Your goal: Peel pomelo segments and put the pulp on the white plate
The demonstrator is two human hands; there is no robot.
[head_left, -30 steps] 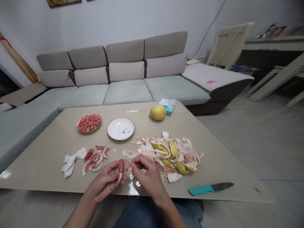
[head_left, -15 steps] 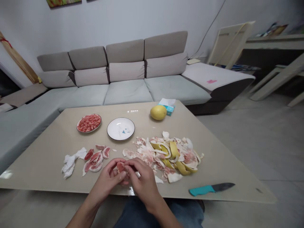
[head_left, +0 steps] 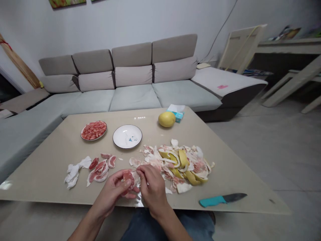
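My left hand is closed around a pink pomelo segment near the table's front edge. My right hand pinches at the segment's white membrane from the right, fingers pressed together. Just left of my hands lie several unpeeled pink segments and a crumpled white tissue. A large heap of yellow rind and white pith lies to the right of my hands.
A plate of peeled pink flesh and a white plate stand mid-table. A whole yellow pomelo sits by a tissue box at the back. A teal-handled knife lies front right. A grey sofa stands behind.
My hands have come together and dropped closer to the table edge. The segment has turned in my left hand, and my right fingers have shifted along its membrane.
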